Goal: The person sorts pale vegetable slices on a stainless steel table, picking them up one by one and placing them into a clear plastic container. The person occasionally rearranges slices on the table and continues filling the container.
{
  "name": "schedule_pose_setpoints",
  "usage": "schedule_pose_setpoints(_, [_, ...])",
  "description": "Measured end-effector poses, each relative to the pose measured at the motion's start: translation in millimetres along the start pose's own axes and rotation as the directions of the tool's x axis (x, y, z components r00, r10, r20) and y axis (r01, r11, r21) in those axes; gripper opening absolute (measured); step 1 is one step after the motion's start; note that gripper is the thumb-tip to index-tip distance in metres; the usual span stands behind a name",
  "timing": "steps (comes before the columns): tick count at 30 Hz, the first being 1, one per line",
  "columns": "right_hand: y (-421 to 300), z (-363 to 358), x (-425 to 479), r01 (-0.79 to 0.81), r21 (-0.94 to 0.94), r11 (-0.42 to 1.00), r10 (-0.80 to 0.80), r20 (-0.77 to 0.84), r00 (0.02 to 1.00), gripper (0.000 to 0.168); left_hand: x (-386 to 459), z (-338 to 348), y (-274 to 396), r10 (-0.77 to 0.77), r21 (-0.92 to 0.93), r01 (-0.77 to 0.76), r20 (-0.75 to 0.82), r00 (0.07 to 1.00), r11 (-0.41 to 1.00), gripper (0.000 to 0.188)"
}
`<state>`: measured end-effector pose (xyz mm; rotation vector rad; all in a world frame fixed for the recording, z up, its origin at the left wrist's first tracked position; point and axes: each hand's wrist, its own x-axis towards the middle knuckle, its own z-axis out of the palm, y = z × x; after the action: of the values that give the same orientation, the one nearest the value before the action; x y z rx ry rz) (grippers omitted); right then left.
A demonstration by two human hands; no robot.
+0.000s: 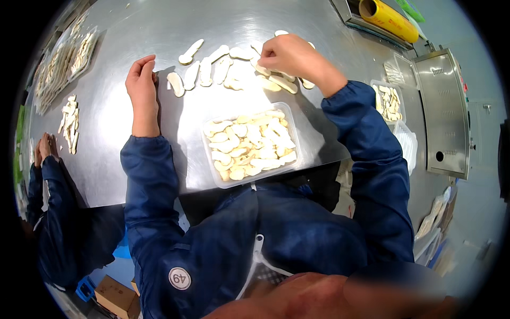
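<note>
Pale mushroom slices (192,75) lie spread in uneven rows on the steel table, some overlapping on the right. My right hand (289,56) is over the right part of these slices, its fingertips bent down at one of them. Whether it grips that slice is hidden by the fingers. My left hand (141,77) rests at the left of the rows, fingers loosely curled, with nothing visible in it; the nearest slice (175,84) lies a little to its right. Close to my body stands a clear plastic tray (212,159) filled with mushroom pieces (255,143).
At left, a co-worker's hands (44,147) are beside a mushroom pile (70,123) and stacked filled trays (65,65). A yellow film roll (388,20) lies at the back right. On the right are another filled tray (388,103), stacked empty trays (406,145) and a steel machine (444,115).
</note>
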<state>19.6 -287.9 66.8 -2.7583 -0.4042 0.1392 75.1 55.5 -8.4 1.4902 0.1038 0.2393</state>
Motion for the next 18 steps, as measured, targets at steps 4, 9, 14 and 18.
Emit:
schedule_pose_setpoints(4, [-9,15,6,-0.060,-0.094,0.994,0.055,-0.052,0.997,0.027,0,-2,1,-0.019,0.011,0.019,-0.021,1.000,1.000,0.015])
schedule_pose_setpoints(9, [-2,23,23,-0.102,0.074,0.992,0.102,0.013,0.995,0.024,4,-4,-2,-0.019,0.015,0.019,-0.001,1.000,1.000,0.015])
schedule_pose_setpoints(14, [8,18,21,-0.066,0.461,0.885,0.064,0.019,0.998,0.021,1,-3,-1,-0.034,-0.017,0.034,0.010,0.999,0.999,0.015])
schedule_pose_setpoints(18, [30,3,-2,-0.048,0.832,0.552,0.199,-0.075,0.977,0.019,-4,6,5,-0.056,0.027,0.056,0.000,0.998,0.998,0.019])
